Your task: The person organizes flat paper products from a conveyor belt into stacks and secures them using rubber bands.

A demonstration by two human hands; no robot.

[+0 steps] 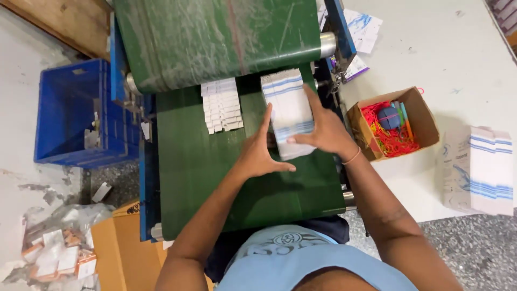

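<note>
Bright, even overhead light — soft shadows, faint sheen on the green conveyor belt (215, 37); corners slightly soft.

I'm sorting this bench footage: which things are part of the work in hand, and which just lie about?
In hand:
left hand and right hand squaring the white blue-striped stack
second white stack
green belt

Lying about:
blue crate
cardboard box of rubber bands
bundled stack on the table

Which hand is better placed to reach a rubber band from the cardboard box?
Right, probably. The right hand rests on the stack of flat cartons, on the side nearest the cardboard box of rubber bands. The left hand braces the stack's far side.
</note>
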